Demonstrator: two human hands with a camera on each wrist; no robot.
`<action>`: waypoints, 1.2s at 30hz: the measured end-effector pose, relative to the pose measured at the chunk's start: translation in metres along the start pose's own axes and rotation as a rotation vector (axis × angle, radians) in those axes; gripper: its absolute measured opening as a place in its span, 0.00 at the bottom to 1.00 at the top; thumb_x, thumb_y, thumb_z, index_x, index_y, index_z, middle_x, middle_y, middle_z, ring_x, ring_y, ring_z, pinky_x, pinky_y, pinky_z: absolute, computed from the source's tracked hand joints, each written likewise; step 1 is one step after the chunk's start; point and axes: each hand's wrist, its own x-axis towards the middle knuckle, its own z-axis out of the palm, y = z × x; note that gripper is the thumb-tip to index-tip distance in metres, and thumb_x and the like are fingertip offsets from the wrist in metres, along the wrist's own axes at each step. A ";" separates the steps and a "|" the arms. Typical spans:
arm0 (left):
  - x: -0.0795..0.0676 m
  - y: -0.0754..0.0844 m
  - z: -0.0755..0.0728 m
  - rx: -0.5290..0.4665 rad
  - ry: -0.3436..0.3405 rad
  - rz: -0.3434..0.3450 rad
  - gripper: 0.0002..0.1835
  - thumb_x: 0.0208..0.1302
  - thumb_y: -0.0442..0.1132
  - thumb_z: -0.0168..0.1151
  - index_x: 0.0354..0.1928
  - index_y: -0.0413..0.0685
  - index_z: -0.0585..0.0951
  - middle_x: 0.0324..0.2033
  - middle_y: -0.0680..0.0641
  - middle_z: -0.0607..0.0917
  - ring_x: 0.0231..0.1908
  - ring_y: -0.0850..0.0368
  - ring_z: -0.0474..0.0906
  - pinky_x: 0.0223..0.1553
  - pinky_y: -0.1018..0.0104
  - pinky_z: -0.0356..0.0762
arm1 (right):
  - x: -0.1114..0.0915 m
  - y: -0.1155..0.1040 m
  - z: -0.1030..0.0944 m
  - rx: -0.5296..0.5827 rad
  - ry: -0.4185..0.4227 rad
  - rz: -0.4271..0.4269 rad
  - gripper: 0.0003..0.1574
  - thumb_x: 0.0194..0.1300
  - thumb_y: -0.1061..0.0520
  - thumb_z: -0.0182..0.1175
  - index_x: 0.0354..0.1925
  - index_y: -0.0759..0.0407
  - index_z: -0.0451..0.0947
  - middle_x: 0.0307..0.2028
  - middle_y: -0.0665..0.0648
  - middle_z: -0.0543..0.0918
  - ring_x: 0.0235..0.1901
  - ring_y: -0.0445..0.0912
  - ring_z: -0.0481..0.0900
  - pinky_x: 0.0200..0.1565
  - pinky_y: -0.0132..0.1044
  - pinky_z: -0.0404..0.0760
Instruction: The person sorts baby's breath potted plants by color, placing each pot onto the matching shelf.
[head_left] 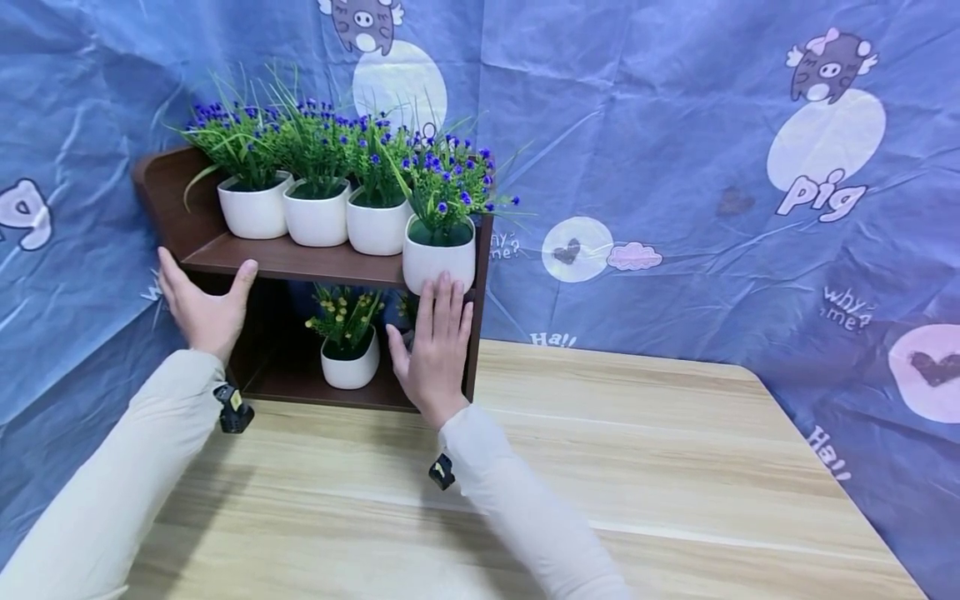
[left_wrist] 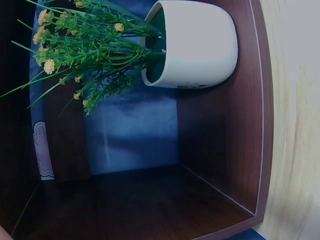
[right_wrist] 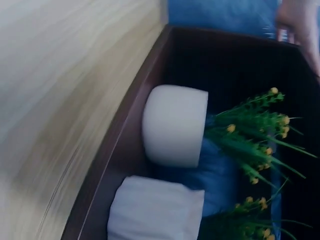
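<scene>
A dark brown two-tier shelf (head_left: 322, 262) stands on the table. My left hand (head_left: 202, 308) is at its left side, thumb and fingers spread apart near the upper board's edge. With fingers straight, my right hand (head_left: 435, 350) is up against the lower front of the rightmost white pot of purple flowers (head_left: 438, 258); whether its fingertips press on the pot is hard to tell. This pot sits further forward than the other purple-flowered pots (head_left: 317, 221) in the row. On the lower tier is a white pot with yellow flowers (head_left: 350, 362); a second yellow-flowered pot (right_wrist: 155, 210) is mostly hidden behind my right hand in the head view.
Wood-grain tabletop (head_left: 660, 467) extends in front of the shelf and to its right. Blue printed cloth (head_left: 675, 167) hangs behind and at the sides. The shelf's right side panel (head_left: 480, 333) stands close beside my right hand.
</scene>
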 end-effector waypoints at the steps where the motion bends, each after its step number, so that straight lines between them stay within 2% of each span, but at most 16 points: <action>1: 0.000 0.000 0.000 -0.001 -0.001 0.000 0.55 0.41 0.65 0.63 0.68 0.64 0.42 0.67 0.57 0.46 0.65 0.65 0.39 0.63 0.71 0.37 | -0.001 0.001 0.001 -0.014 -0.014 -0.015 0.46 0.61 0.42 0.50 0.66 0.66 0.47 0.67 0.65 0.46 0.65 0.59 0.44 0.61 0.56 0.46; 13: 0.000 -0.001 -0.001 0.001 -0.002 -0.001 0.55 0.41 0.64 0.63 0.68 0.64 0.42 0.67 0.56 0.46 0.66 0.64 0.38 0.62 0.71 0.37 | 0.001 0.016 0.001 -0.133 -0.158 -0.097 0.52 0.57 0.43 0.54 0.67 0.66 0.42 0.67 0.66 0.41 0.66 0.58 0.41 0.62 0.53 0.44; 23: 0.000 0.000 -0.001 -0.004 -0.007 -0.012 0.55 0.41 0.64 0.63 0.68 0.65 0.41 0.67 0.56 0.44 0.66 0.64 0.37 0.62 0.71 0.36 | 0.011 0.026 0.000 -0.199 -0.240 -0.107 0.49 0.62 0.40 0.46 0.67 0.66 0.38 0.68 0.64 0.37 0.67 0.54 0.37 0.64 0.47 0.42; 34: 0.000 0.001 -0.001 -0.009 -0.012 -0.012 0.55 0.42 0.64 0.63 0.68 0.65 0.41 0.67 0.56 0.45 0.66 0.65 0.38 0.63 0.71 0.36 | 0.024 0.025 -0.009 -0.264 -0.272 -0.122 0.48 0.61 0.36 0.44 0.66 0.68 0.47 0.67 0.65 0.45 0.67 0.54 0.42 0.63 0.47 0.48; 36: 0.000 0.001 -0.001 -0.009 -0.017 -0.019 0.55 0.42 0.64 0.63 0.68 0.65 0.41 0.67 0.56 0.44 0.66 0.64 0.37 0.63 0.70 0.36 | 0.028 0.024 -0.011 -0.279 -0.292 -0.122 0.48 0.62 0.34 0.41 0.65 0.68 0.49 0.67 0.65 0.46 0.67 0.54 0.43 0.63 0.46 0.49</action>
